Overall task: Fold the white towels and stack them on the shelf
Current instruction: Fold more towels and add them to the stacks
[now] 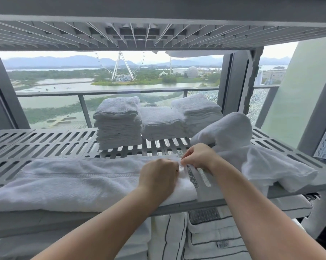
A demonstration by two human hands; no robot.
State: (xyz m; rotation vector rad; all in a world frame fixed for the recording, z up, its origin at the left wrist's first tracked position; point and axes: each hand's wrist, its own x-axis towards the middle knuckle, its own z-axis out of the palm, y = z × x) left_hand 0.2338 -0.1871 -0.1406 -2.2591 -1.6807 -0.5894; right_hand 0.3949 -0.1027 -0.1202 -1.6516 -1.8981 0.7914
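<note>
Towel (74, 181) edge pinched, left hand (158, 177), right hand (197, 156), left fingers hidden

white Ferris wheel (121, 66) on a green bank, far outside the window | pale round dome building (192, 72) to its right | grey-green water (68, 102) around the bank | hazy blue mountains (64, 61) on the skyline | grey metal balcony rail (109, 91) with glass panels just outside | white folded linens with thin dark stripes (211, 237) at the bottom of the view

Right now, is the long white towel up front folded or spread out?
Partly folded: the long towel lies as a thick strip, unlike the square stacks behind. The left hand and right hand pinch its end.
</note>
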